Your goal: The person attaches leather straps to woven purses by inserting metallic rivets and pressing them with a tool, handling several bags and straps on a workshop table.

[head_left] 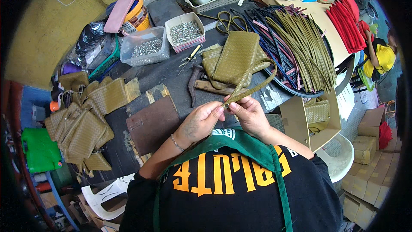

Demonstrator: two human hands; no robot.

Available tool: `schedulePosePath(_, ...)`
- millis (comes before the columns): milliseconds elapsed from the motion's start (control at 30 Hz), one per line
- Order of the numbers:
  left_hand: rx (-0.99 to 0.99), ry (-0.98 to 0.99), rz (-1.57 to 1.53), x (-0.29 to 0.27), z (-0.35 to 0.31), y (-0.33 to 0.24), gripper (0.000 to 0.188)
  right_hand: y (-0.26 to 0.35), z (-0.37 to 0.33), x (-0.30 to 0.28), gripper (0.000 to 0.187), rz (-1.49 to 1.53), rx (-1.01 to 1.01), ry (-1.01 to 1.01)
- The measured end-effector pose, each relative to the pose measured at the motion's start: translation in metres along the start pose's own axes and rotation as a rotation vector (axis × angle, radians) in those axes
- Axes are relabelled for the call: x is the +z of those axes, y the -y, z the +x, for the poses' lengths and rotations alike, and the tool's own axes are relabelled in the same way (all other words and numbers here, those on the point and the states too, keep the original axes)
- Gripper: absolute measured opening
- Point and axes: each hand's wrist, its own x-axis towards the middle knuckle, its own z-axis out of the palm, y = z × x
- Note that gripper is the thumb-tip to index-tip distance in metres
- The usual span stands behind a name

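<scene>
My left hand (199,124) and my right hand (252,118) meet near the table's front edge. Both pinch the end of an olive woven strap (254,90), where a small metal fitting seems to show. The strap loops up and back to an olive woven pouch (236,56) lying on a small pile of similar pieces. Beside that pile, just beyond my hands, rests a hammer (194,87) with a wooden handle, partly covered by the pouches. A brown rectangular pad (153,124) lies left of my left hand.
More olive pouches (83,133) are heaped at left. Toward the back stand a clear tub (143,61) and a checkered box (189,44) of small metal pieces, near a yellow-handled pointed tool (195,51) and scissors (224,22). Olive strips (300,47) fill a round tray; a person (382,58) is far right.
</scene>
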Motion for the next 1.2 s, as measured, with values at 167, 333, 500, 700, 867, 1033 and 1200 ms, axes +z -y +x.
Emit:
schedulePosePath(167,-0.109,0.003,-0.230,0.003,0.000,0.006,0.027,-0.003,0.000,0.001,0.015,0.039,-0.038,0.018)
schedulePosePath(333,-0.033,-0.018,0.022,0.005,0.000,0.000,0.022,-0.004,0.001,-0.001,0.010,0.004,-0.039,0.003)
schedulePosePath(500,-0.020,-0.027,0.051,0.006,0.000,-0.002,0.022,-0.006,0.002,-0.002,0.011,-0.015,-0.049,0.026)
schedulePosePath(700,-0.033,-0.059,0.030,0.004,-0.002,-0.003,0.021,0.002,0.002,-0.002,0.016,0.139,0.017,0.049)
schedulePosePath(867,0.166,-0.179,0.296,0.006,-0.002,-0.014,0.017,0.008,0.002,0.003,0.019,-0.069,-0.056,0.013)
schedulePosePath(1033,0.191,-0.142,0.598,0.001,-0.005,-0.023,0.018,0.008,0.001,0.003,0.020,-0.446,-0.217,0.040)
schedulePosePath(1200,0.232,-0.193,0.909,0.000,-0.010,-0.024,0.029,0.015,0.003,0.008,0.015,-0.780,-0.369,0.121)
